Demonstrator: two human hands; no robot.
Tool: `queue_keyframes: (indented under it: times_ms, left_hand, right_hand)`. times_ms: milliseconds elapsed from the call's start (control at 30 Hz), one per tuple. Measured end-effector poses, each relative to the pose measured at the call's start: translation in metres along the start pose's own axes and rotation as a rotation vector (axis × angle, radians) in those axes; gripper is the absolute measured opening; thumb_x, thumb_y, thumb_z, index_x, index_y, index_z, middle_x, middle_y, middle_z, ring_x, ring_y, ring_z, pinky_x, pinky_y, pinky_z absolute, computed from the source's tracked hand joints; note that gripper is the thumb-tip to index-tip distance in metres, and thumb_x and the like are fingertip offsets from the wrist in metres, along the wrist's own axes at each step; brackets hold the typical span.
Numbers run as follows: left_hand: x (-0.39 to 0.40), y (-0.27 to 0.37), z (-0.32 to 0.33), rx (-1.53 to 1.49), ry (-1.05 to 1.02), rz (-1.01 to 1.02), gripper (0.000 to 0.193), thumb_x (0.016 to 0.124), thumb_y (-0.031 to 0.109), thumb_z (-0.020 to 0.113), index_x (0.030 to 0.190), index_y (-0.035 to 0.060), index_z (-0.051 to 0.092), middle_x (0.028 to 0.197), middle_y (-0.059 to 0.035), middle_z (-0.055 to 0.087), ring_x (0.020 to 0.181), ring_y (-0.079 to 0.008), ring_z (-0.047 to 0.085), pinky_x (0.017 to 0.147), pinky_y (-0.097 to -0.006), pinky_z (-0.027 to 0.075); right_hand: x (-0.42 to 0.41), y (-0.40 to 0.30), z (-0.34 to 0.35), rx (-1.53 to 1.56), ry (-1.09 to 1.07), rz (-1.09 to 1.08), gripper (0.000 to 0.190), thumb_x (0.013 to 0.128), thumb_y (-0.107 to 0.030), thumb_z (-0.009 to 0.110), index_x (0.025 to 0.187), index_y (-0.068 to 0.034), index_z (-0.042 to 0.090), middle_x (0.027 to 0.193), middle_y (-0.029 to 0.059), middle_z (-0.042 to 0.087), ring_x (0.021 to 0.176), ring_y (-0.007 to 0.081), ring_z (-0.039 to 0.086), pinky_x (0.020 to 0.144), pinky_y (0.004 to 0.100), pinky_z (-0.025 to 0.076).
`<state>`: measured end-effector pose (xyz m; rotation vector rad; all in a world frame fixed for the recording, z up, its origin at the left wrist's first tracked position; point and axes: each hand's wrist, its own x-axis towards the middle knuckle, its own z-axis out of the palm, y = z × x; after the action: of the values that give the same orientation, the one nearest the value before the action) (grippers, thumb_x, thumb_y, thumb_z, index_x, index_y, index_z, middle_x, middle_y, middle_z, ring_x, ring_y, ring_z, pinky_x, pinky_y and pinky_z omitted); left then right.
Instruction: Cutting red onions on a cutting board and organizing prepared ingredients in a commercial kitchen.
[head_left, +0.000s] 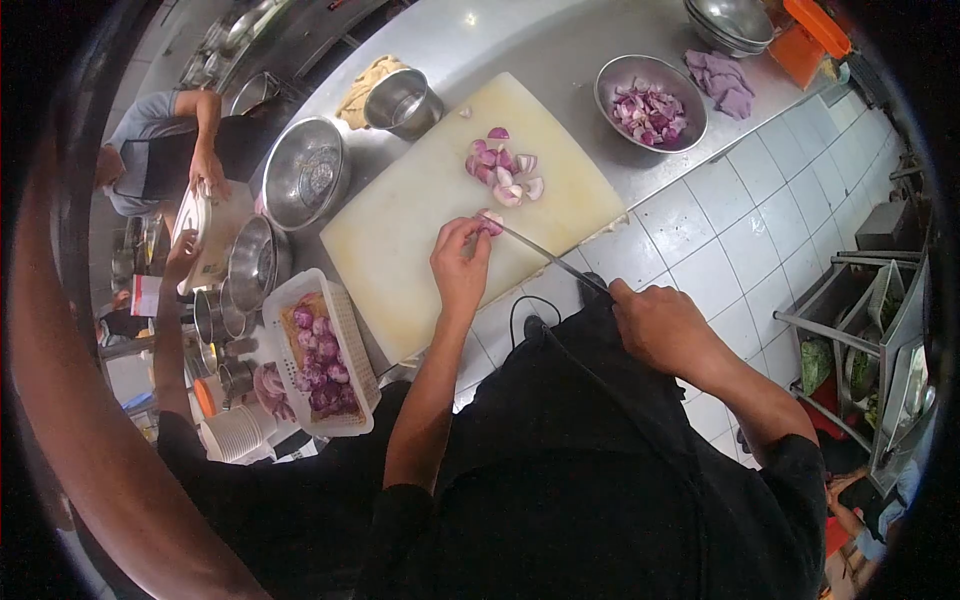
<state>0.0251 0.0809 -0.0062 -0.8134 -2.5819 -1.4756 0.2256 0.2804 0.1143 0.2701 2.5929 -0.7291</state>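
My left hand (459, 251) pinches a peeled red onion piece (491, 222) near the front edge of a white cutting board (405, 202). In my right hand (656, 322) is the handle of a kitchen knife (555, 260), its blade slanting over the board's edge. The knife tip meets the onion at my left fingertips; whether it has cut in I cannot tell. Beyond my fingers lies a pile of cut red onion pieces (495, 166). Farther right stands a steel bowl (600, 101) holding more cut onion (651, 112).
A white plastic basket (367, 375) of whole red onions (324, 352) stands left of the board. Steel bowls (281, 169), a steel pot (405, 105) and a purple cloth (720, 81) sit on the steel counter (525, 45). Another person's hand (206, 171) holds a white container (225, 225).
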Motion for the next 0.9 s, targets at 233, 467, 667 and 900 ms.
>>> queue_keyframes:
  times_ms: [233, 467, 667, 900]
  left_hand:
    - [-0.0015, -0.0003, 0.0001, 0.009, 0.009, -0.023, 0.013, 0.081, 0.0, 0.069, 0.095, 0.0005, 0.069, 0.099, -0.011, 0.067, 0.088, -0.0226, 0.066, 0.077, -0.0331, 0.054]
    - [-0.0018, -0.0026, 0.0004, -0.025, 0.016, 0.014, 0.013, 0.081, -0.001, 0.07, 0.094, -0.0008, 0.068, 0.099, -0.0112, 0.067, 0.087, -0.0212, 0.065, 0.077, -0.0318, 0.054]
    - [-0.0015, -0.0042, 0.0013, -0.016, 0.023, 0.006, 0.013, 0.08, -0.002, 0.07, 0.093, -0.0012, 0.068, 0.1, -0.0113, 0.067, 0.087, -0.0209, 0.065, 0.077, -0.0313, 0.053]
    - [-0.0015, -0.0044, 0.0022, -0.039, 0.04, -0.007, 0.013, 0.08, -0.001, 0.07, 0.093, -0.0005, 0.068, 0.099, -0.0118, 0.067, 0.086, -0.0217, 0.065, 0.077, -0.0318, 0.053]
  right_hand:
    - [0.0015, -0.0038, -0.0052, -0.008, -0.03, 0.018, 0.021, 0.088, -0.009, 0.05, 0.105, 0.002, 0.054, 0.074, 0.0257, 0.066, 0.072, 0.0427, 0.068, 0.065, 0.05, 0.054]
    - [0.0015, -0.004, -0.0055, -0.002, -0.011, 0.007, 0.021, 0.088, -0.009, 0.051, 0.105, 0.003, 0.055, 0.073, 0.0254, 0.065, 0.072, 0.0424, 0.068, 0.064, 0.0497, 0.054]
    - [0.0046, -0.004, -0.0058, -0.015, -0.035, 0.011, 0.02, 0.088, -0.01, 0.051, 0.104, 0.002, 0.055, 0.073, 0.0246, 0.065, 0.072, 0.0419, 0.068, 0.064, 0.0495, 0.054]
    - [0.0058, -0.0073, -0.009, -0.019, -0.042, 0.007, 0.022, 0.087, -0.01, 0.052, 0.107, 0.0, 0.054, 0.074, 0.0231, 0.066, 0.072, 0.041, 0.068, 0.063, 0.049, 0.055]
